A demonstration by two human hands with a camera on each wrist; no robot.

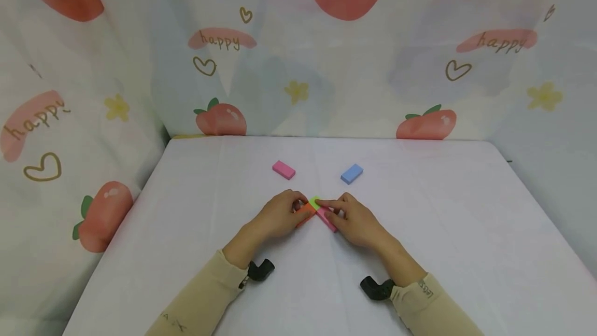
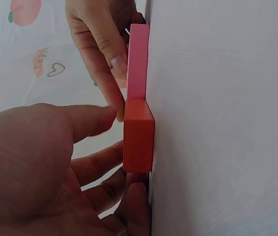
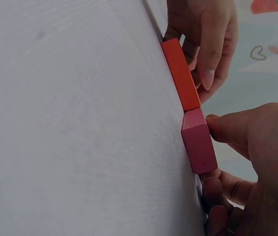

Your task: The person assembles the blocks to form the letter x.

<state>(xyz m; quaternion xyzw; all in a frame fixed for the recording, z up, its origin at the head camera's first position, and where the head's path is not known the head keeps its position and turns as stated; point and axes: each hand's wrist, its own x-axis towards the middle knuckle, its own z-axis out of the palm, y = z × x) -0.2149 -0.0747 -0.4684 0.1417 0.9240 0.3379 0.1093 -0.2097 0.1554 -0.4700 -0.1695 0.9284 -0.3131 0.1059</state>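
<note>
My left hand (image 1: 277, 215) holds an orange block (image 2: 139, 145) lying on the white table, its thumb along the top and its other fingers at the far side. A pink block (image 3: 199, 145) is held the same way by my right hand (image 1: 358, 222). The two blocks meet at a corner, slanting away from each other toward me. Just beyond that corner lies a yellow-green block (image 1: 314, 202), partly hidden; the right index finger rests on it.
Farther back on the white table (image 1: 420, 196) lie another pink block (image 1: 283, 170), to the left, and a blue block (image 1: 352, 174), to the right. A printed cloth (image 1: 350, 82) hangs behind the table. Black curved pieces (image 1: 261, 270) sit at both cuffs.
</note>
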